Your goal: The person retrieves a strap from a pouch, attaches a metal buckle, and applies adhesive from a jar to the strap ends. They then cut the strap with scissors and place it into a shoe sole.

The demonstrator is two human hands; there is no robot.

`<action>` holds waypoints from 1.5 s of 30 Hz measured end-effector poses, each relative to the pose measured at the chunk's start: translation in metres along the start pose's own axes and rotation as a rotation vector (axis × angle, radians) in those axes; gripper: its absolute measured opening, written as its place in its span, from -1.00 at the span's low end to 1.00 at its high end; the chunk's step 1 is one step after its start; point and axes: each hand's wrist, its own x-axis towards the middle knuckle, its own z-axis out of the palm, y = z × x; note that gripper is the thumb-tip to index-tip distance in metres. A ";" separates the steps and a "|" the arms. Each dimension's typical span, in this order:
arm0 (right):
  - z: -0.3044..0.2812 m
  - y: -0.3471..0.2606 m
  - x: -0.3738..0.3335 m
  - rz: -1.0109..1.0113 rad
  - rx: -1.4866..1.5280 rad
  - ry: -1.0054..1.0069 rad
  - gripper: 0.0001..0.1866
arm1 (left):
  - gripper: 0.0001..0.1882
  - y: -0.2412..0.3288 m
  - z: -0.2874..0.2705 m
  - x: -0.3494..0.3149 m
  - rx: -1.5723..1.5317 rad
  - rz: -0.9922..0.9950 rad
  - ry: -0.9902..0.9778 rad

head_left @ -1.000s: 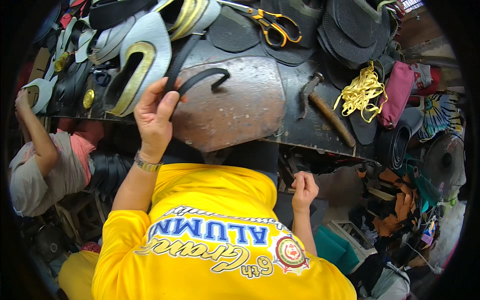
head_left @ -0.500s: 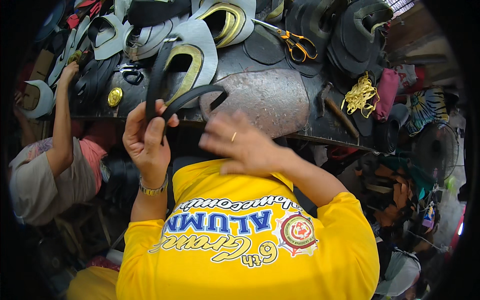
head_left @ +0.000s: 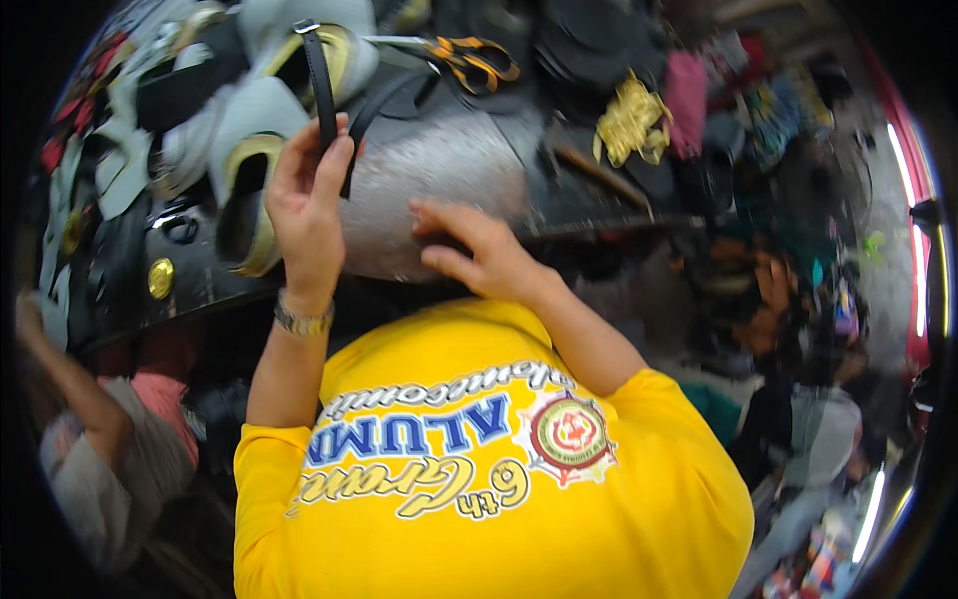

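Note:
My left hand (head_left: pixel 312 205) is raised over the bench, its thumb and fingers pinching a black leather strap (head_left: pixel 318 80). One end stands upright and carries a small metal buckle (head_left: pixel 306 27). The other part of the strap curves over to the right. Beneath it lies a worn, brownish-grey slab (head_left: pixel 449 160). My right hand (head_left: pixel 479 245) hovers at or just over the slab's near edge, thumb and forefinger apart, with nothing seen in it. Whether its fingertips touch the slab I cannot tell.
Orange-and-black scissors (head_left: pixel 474 65) lie beyond the slab. To the right are a wooden-handled hammer (head_left: pixel 604 180), a yellow bundle of strips (head_left: pixel 634 118) and a maroon pouch (head_left: pixel 686 105). Grey-and-yellow shoe pieces (head_left: pixel 254 130) and a round gold tin (head_left: pixel 161 278) sit left. A person (head_left: pixel 110 469) works at the left.
The view has swung, so the bench things sit farther left and higher. My left hand has lifted the strap away from me. My right hand, blurred before, has slowed with fingers apart.

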 end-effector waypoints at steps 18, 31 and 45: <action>-0.086 0.106 -0.222 0.705 0.130 1.046 -0.73 | -0.70 -0.034 -0.011 -0.012 0.823 -0.067 -0.194; -0.044 0.155 -0.255 0.997 -0.244 0.354 -0.67 | -0.58 0.002 0.063 -0.028 1.141 0.394 -0.388; -0.044 0.390 -0.255 0.807 -0.385 0.173 -0.56 | -0.77 -0.142 0.352 -0.026 0.735 0.548 -1.588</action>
